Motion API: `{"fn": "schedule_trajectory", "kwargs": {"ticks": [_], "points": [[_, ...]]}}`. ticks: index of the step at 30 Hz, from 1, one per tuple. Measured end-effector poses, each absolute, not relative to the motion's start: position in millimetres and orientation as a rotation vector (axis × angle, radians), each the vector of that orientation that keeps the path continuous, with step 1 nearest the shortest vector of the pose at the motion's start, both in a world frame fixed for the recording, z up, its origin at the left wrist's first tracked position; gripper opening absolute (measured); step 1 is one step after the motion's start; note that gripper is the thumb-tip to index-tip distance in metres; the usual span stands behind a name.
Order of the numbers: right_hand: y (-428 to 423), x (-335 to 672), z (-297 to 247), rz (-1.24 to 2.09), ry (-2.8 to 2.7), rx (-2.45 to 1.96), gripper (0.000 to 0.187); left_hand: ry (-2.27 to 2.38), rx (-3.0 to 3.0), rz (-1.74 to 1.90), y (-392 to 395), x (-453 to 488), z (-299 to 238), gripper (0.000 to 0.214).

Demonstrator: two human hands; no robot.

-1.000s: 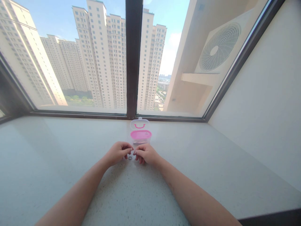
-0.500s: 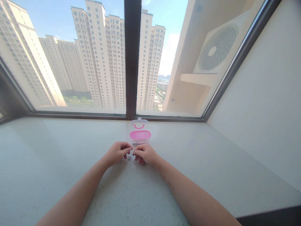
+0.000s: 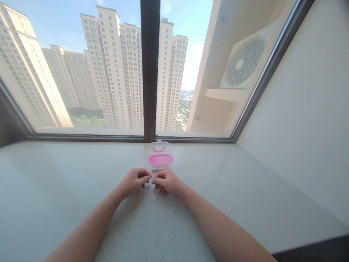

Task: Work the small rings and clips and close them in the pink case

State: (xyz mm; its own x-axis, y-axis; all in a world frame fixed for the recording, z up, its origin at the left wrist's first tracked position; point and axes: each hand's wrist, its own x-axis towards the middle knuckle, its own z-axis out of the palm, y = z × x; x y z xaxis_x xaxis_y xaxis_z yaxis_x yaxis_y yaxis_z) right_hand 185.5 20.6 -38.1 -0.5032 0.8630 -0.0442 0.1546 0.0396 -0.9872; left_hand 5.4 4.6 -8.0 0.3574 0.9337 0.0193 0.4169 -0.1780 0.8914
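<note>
Both hands nearly meet, wide sill flanking them.

There is one pink-rimmed box, with one lid raised behind it, bearing one pink handle. Two hands are in front of the box: one left hand toward its left, one right hand toward its right. One small ring lies in front of the box; anything tiny at the fingertips cannot be counted. At least one slim dark thing shows low at the box's front. Behind the box are two broad windowpanes, one upright post dividing them, and, beyond to its right, one air-conditioner unit.
</note>
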Motion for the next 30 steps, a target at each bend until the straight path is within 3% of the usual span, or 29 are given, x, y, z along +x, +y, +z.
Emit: {"fn": "schedule_trajectory", "kwargs": {"ticks": [12,30], "points": [[20.3,187.0,-38.4,1.424,-1.780,-1.050,0.016,1.196,1.782,0.731,5.1,7.1,-9.3,0.030],[21.3,183.0,-40.9,1.417,-1.751,-1.073,0.002,1.313,2.017,0.736,4.7,5.8,-16.1,0.028]]}}
